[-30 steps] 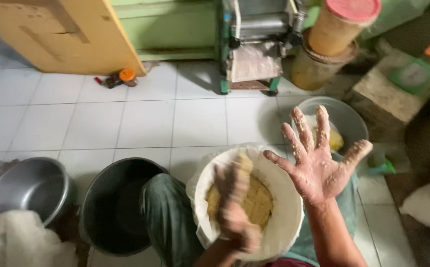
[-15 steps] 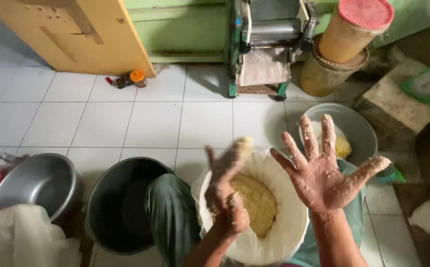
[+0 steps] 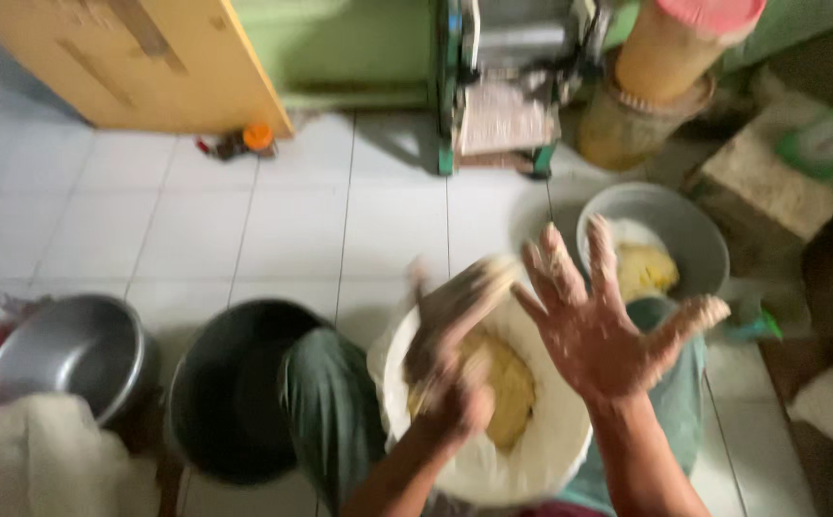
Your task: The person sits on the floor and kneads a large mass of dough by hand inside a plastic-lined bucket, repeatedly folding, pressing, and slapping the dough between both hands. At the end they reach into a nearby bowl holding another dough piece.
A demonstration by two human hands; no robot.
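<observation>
One lump of yellow dough [image 3: 502, 388] lies in a white basin [image 3: 541, 460] between the knees; the left hand [image 3: 450, 359], blurred, hovers over it, grip unclear, the right hand [image 3: 598, 325] spread open, crumb-coated; grey bowl [image 3: 694, 230] far right, black bucket [image 3: 230, 393] left

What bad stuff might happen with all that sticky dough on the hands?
Bits could drop off. The right hand is spread open above the white bowl, coated in crumbs, and its fingers reach past the rim, so some may land on the tiled floor or the green trouser leg.

The bowl might tip. It seems to rest on the lap while the left hand, blurred, is over the yellow dough, and neither hand grips it.
</observation>
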